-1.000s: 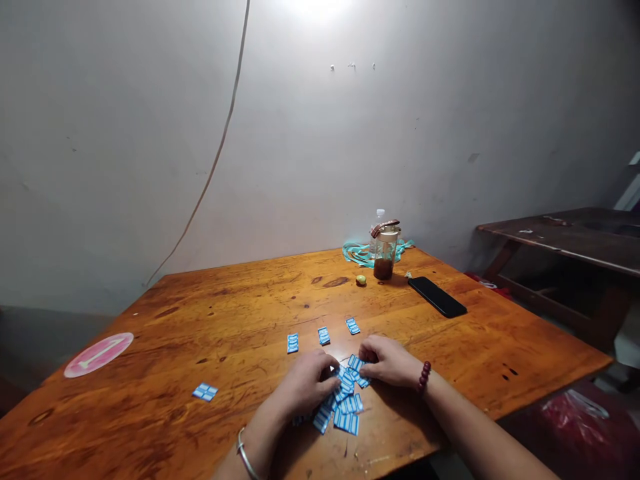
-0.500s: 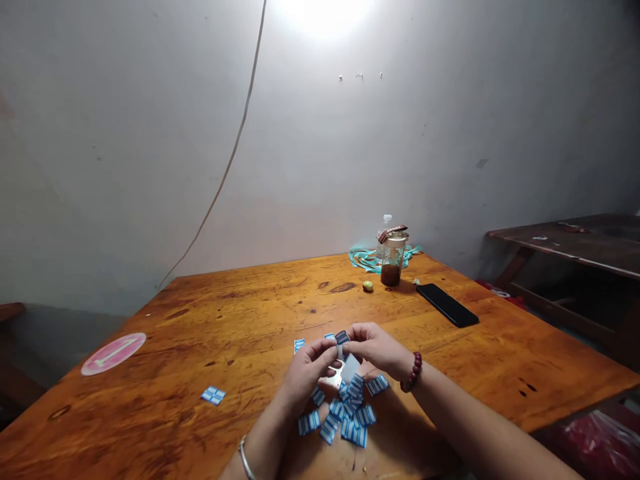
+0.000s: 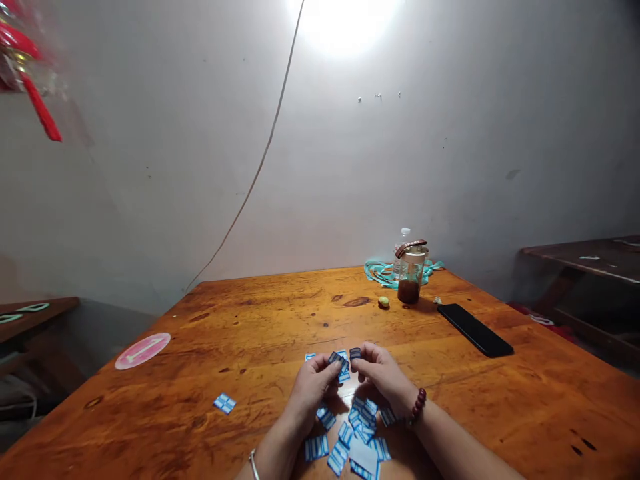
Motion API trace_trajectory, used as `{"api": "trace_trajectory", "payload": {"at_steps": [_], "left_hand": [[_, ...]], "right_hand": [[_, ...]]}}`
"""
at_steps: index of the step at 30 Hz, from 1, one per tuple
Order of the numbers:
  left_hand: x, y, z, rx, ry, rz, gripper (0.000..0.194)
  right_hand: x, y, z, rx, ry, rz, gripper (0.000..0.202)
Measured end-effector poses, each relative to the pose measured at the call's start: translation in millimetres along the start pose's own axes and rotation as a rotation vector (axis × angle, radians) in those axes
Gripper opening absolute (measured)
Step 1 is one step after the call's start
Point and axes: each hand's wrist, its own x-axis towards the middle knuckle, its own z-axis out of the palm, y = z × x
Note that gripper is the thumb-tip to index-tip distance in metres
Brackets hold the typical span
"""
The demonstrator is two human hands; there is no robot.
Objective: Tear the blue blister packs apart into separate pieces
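Note:
Between the thumb and fingers of my left hand [image 3: 311,388] are small dark-striped pieces [image 3: 339,361]. My right hand [image 3: 384,373], just beside it, pinches another small dark-striped piece [image 3: 355,353]. Below both hands lies a loose pile of blue-and-white striped pieces [image 3: 363,417], with a plain whitish piece [image 3: 364,455] on top near its lower edge. More striped pieces lie just beyond my left fingertips, partly hidden by them. One blue-and-white piece [image 3: 225,403] sits apart on the wooden table [image 3: 260,320], to the left.
A black phone [image 3: 475,329] lies at the right. Behind it stand a jar of brown liquid [image 3: 410,280] and a clear bottle [image 3: 405,235] among teal straps [image 3: 379,272]. A small yellowish object [image 3: 383,302] is near the jar. A pink round sticker [image 3: 143,351] marks the table's left.
My hands have moved slightly apart, each with dark-striped material in its fingers. The whitish piece that was by my fingers now lies on the pile. The camera view has shifted left and up.

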Motion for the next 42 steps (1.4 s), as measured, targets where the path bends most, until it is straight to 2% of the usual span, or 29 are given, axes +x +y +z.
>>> {"api": "trace_trajectory", "payload": {"at_steps": [3, 7, 13, 18, 25, 30, 33, 35, 38, 40, 42], "left_hand": [[0.3, 0.9, -1.7, -0.004, 0.033, 0.024, 0.028], [0.9, -2.0, 0.9, 0.039, 0.047, 0.036, 0.029], [-4.7, 3.4, 5.9, -0.085, -0.047, -0.016, 0.023], [-7.4, 5.2, 5.8, -0.144, 0.018, -0.052, 0.023], [-2.5, -0.4, 5.1, -0.171, -0.006, -0.010, 0.024], [1.1, -4.6, 5.4, -0.138, -0.023, 0.007, 0.024], [1.0, -2.7, 2.0, -0.155, 0.034, 0.028, 0.023], [0.6, 1.6, -2.6, -0.143, 0.100, 0.050, 0.022], [0.5, 8.8, -10.2, -0.105, 0.152, 0.054, 0.022], [0.3, 11.6, -12.9, -0.093, 0.172, 0.055, 0.021], [-0.1, 12.2, -12.7, -0.088, 0.171, 0.057, 0.020]], "right_hand": [[-0.5, -2.6, 0.1, -0.033, 0.004, -0.063, 0.011], [-1.6, 0.9, 3.2, -0.047, -0.062, -0.148, 0.015], [1.0, 9.3, 2.4, -0.113, -0.001, -0.083, 0.014], [2.8, 14.2, 3.7, -0.052, -0.024, -0.022, 0.016], [2.7, 16.9, 9.0, -0.155, -0.007, -0.038, 0.021], [0.8, 16.1, 11.5, -0.257, 0.017, -0.169, 0.019], [-2.2, 7.5, 4.8, -0.332, -0.036, -0.235, 0.014], [-4.7, -0.4, -4.8, -0.409, -0.069, -0.223, 0.012], [-10.1, -10.1, -19.9, -0.604, -0.272, -0.140, 0.016], [-14.3, -13.8, -25.6, -0.787, -0.396, -0.155, 0.025], [-17.3, -14.7, -26.6, -0.941, -0.446, -0.202, 0.031]]}}
